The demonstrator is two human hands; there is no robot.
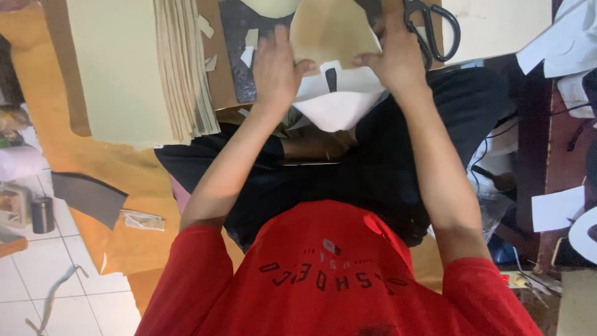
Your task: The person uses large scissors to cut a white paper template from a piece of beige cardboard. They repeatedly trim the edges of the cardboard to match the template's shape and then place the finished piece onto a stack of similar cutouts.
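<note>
My left hand point(275, 68) lies flat, fingers together, pressing on a white paper pattern piece point(336, 102) and the tan cut sheet point(329, 34) above it. My right hand point(392, 53) presses the right side of the same pieces, thumb on the white paper's edge. Both pieces rest on a board over my lap. Black-handled scissors point(435, 28) lie just right of my right hand, untouched.
A thick stack of cream sheets point(134, 68) lies to the left of my left hand. A dark grey textured piece point(239, 56) sits beside it. Brown material point(112, 180) covers the floor, with a grey offcut point(90, 196) and a small metal can point(42, 214) at left.
</note>
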